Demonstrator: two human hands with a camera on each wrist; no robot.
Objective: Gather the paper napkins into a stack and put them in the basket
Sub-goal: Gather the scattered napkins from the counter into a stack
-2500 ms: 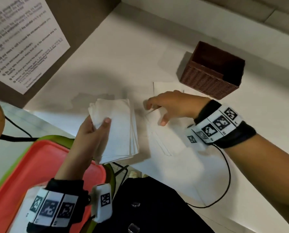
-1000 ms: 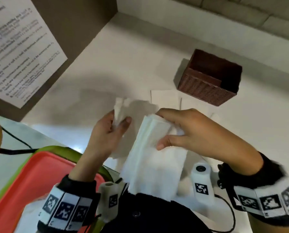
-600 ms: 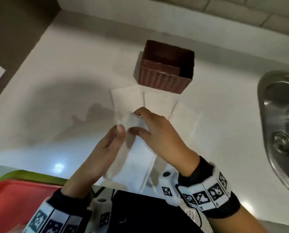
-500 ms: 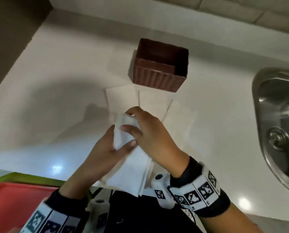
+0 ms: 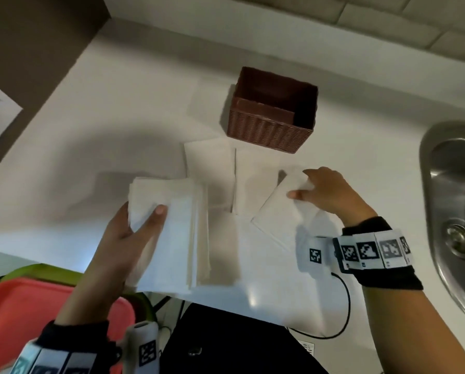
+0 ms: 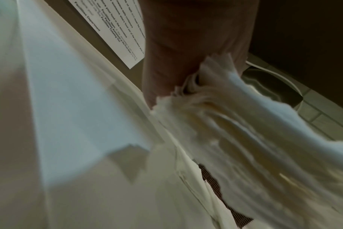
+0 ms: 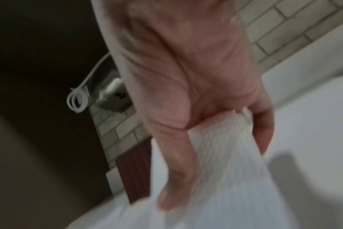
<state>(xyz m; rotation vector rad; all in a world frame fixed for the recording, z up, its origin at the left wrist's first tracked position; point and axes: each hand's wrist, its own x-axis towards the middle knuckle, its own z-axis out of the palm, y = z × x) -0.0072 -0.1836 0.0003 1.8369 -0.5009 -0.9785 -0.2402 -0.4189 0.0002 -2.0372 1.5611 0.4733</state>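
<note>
- Left hand grips the napkin stack over the counter's near edge.
- Right hand pinches one loose napkin; two more napkins lie before the empty wicker basket.

The head view is dim and soft, with light falling from above and behind the person. A broad grey shadow spreads over the white counter, and a small glare spot sits near its front edge. The steel sink shows pale reflections. Straight lines bend toward the frame edges. Both wrist views are darker and heavily smeared by motion blur; the napkin stack and the right hand lack sharp edges.
</note>
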